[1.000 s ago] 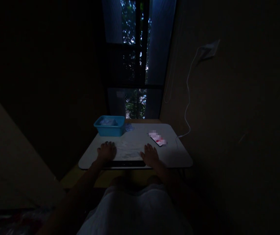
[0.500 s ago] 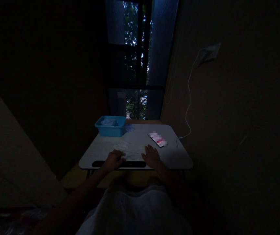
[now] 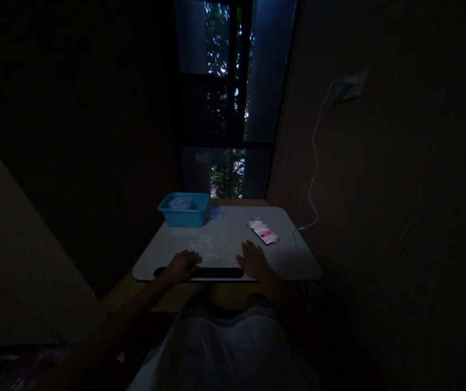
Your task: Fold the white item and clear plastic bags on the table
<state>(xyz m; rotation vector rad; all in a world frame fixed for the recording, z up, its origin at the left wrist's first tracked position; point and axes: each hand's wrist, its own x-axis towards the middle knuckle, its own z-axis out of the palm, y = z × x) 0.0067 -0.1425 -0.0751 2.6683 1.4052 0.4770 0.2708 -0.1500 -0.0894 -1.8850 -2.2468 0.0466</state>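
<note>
Blue plastic forms the tub (image 3: 184, 210) left of centre, at the far left corner of the small table (image 3: 293, 263); its pale contents are too dim to name. Nearer, at lower centre, the left hand (image 3: 183, 266) rests curled on the near left edge of a crinkled clear plastic sheet (image 3: 215, 248); whether it pinches the film cannot be told. The right hand (image 3: 253, 260) lies flat with fingers spread on the sheet's right edge. A blurred white-and-red packet (image 3: 263, 232) lies just beyond it. Darkness swallows most of the frame.
</note>
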